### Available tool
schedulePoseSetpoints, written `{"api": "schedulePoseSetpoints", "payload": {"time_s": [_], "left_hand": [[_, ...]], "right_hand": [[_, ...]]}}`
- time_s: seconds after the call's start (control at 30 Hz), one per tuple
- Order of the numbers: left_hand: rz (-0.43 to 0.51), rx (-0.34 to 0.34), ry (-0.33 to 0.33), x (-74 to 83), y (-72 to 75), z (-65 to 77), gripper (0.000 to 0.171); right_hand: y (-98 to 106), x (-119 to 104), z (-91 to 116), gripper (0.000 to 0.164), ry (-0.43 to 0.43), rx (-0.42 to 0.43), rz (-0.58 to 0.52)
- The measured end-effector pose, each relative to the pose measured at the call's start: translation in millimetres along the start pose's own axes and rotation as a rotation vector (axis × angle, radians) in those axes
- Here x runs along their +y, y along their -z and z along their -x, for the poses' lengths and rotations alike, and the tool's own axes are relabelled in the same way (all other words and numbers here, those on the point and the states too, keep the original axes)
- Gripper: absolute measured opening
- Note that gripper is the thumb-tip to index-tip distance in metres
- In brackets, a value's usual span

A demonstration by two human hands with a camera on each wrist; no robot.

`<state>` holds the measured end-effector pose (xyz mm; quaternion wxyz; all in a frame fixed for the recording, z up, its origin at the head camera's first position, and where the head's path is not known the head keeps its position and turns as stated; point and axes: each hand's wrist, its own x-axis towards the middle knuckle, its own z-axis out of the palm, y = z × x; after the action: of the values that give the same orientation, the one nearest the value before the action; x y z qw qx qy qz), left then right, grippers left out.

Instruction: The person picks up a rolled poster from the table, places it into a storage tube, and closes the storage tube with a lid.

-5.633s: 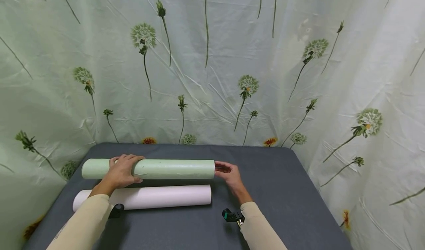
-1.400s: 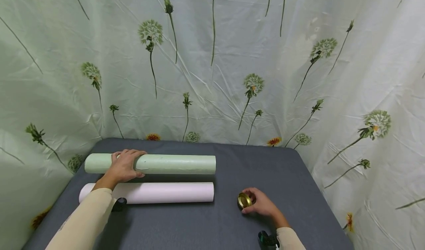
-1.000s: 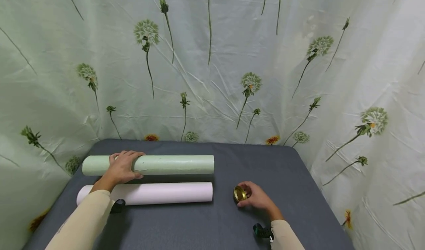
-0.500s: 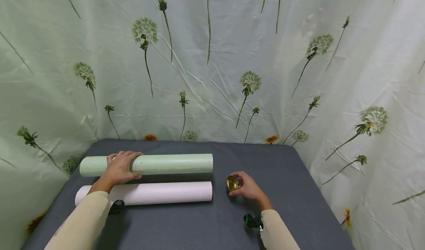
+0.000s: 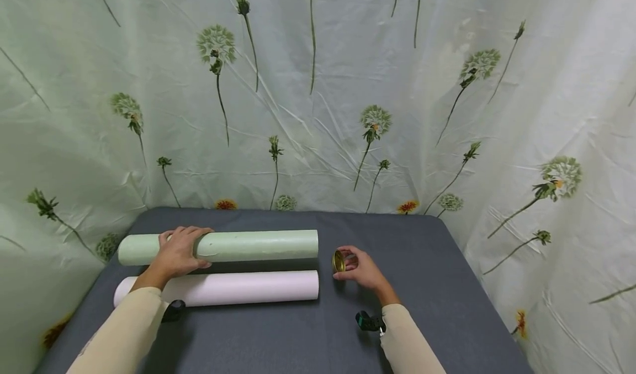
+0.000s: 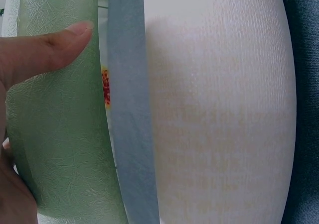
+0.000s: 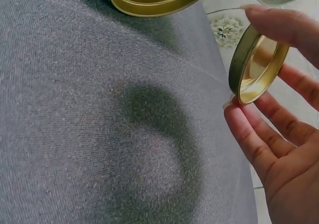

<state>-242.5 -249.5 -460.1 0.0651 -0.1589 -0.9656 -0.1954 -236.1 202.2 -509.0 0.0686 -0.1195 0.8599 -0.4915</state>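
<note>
A pale green tube point(image 5: 258, 245) lies across the grey table, with my left hand point(image 5: 180, 251) gripping it near its left half. In the left wrist view the thumb point(image 6: 65, 47) presses along its textured side. My right hand point(image 5: 361, 268) pinches a small round metal lid point(image 5: 339, 261) just off the green tube's right end. Seen from the right wrist, the lid point(image 7: 240, 64) is gold inside with a dark green outer wall, held on edge between thumb and fingertips. The green tube's end point(image 7: 284, 1) looks open there.
A pinkish-white tube point(image 5: 248, 287) lies parallel in front of the green one, under my left wrist. Its right end shows a gold rim point(image 7: 154, 10). Behind the table point(image 5: 422, 319) hangs a dandelion-print curtain point(image 5: 298, 87). Black wrist devices point(image 5: 367, 321) sit below the hands.
My right hand has come from the tube's end, holding the lid at the right, then moved back left and away from me, towards the green tube's end. The left hand keeps its grip.
</note>
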Motion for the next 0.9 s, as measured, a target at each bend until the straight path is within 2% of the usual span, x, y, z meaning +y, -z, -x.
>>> {"api": "schedulePoseSetpoints", "payload": {"time_s": [0.2, 0.3, 0.5, 0.67, 0.9], "left_hand": [[-0.004, -0.006, -0.007, -0.3, 1.3, -2.4, 0.071], [-0.002, -0.009, -0.009, -0.1, 2.1, -2.9, 0.071], [0.0, -0.013, -0.004, 0.0, 1.9, -2.9, 0.071], [0.011, -0.012, -0.011, 0.4, -0.6, -2.6, 0.071], [0.005, 0.002, -0.01, -1.6, -2.1, -0.9, 0.07]], "right_hand": [[-3, -3, -5, 0.062, -0.002, 0.037, -0.039], [-1, -12, -5, 0.062, 0.002, 0.04, -0.091], [5, -38, 0, 0.061, 0.028, -0.018, -0.192], [5, -32, -8, 0.063, 0.091, -0.031, -0.285], [5, -18, -23, 0.062, 0.123, -0.014, -0.268]]}}
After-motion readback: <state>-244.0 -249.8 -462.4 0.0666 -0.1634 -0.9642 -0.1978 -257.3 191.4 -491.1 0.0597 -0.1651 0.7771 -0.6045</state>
